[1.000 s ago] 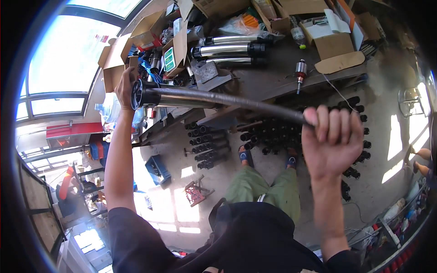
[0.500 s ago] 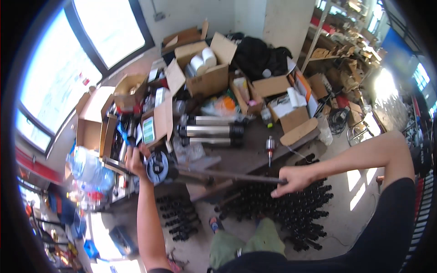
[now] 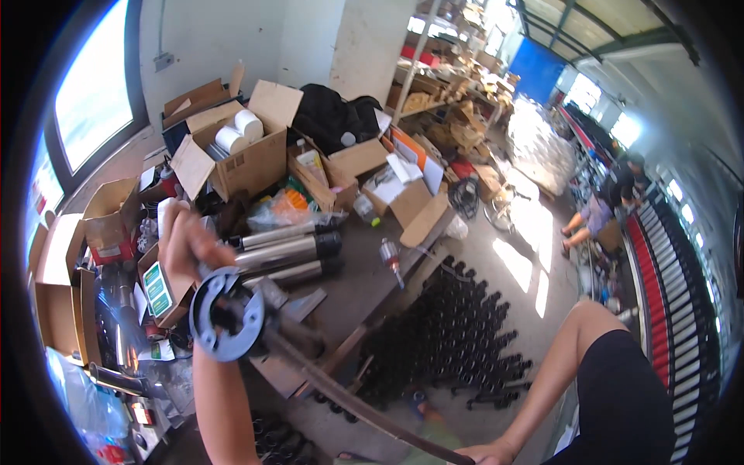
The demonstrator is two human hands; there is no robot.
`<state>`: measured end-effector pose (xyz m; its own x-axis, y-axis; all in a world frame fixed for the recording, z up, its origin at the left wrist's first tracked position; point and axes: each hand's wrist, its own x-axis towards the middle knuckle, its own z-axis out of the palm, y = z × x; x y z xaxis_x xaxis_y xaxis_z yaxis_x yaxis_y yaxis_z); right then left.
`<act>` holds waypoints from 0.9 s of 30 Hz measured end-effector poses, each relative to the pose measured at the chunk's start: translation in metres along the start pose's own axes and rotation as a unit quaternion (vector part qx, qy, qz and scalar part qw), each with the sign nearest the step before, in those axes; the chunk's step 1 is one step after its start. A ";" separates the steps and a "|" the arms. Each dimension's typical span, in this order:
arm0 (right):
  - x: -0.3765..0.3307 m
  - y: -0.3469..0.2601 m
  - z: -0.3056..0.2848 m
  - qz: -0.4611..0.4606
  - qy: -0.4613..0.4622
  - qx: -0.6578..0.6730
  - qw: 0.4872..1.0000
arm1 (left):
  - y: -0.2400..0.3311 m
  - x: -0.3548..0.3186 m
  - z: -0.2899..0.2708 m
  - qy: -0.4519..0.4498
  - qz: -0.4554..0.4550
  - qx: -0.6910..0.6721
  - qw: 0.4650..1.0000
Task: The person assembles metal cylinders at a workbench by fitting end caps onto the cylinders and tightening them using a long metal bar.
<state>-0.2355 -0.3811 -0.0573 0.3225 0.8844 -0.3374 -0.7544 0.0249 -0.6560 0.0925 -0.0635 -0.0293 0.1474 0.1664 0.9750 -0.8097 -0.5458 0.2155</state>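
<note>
A long, thin dark rod slants from the middle left down to the lower edge. Its lower end is in my right hand, which is closed round it and partly cut off by the frame. At the upper end sits a round grey metal ring with a dark hollow middle and a dark body behind it. My left hand is just above the ring, smeared by motion, so its grip cannot be made out. The ring hides my left wrist.
Steel cylinders and a small part with a copper-coloured band lie on the dark workbench. Open cardboard boxes crowd its back. Many black parts cover the floor beside it. Another person sits at the far right.
The view has swung to the right, bringing the other person into sight. The rod now slopes more steeply, its right-hand end lower and nearer me. My left hand has risen above the ring.
</note>
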 end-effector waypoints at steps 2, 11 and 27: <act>0.053 0.036 0.055 -0.108 0.089 -0.003 0.990 | 0.013 0.017 -0.011 -0.044 -0.030 0.035 0.998; 0.219 0.117 0.120 -0.228 0.283 -0.001 0.931 | 0.183 -0.109 -0.259 -0.203 -0.789 -0.100 0.571; 0.268 -0.425 -0.149 -0.329 0.105 -0.904 0.252 | 0.305 -0.007 -0.082 -0.314 -0.396 0.563 0.654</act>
<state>0.2571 -0.2241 0.0304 0.2038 0.9175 0.3416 0.9343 -0.2865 0.2122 -0.2024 -0.1641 0.0253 0.7574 0.5858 0.2883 0.5410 -0.8103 0.2253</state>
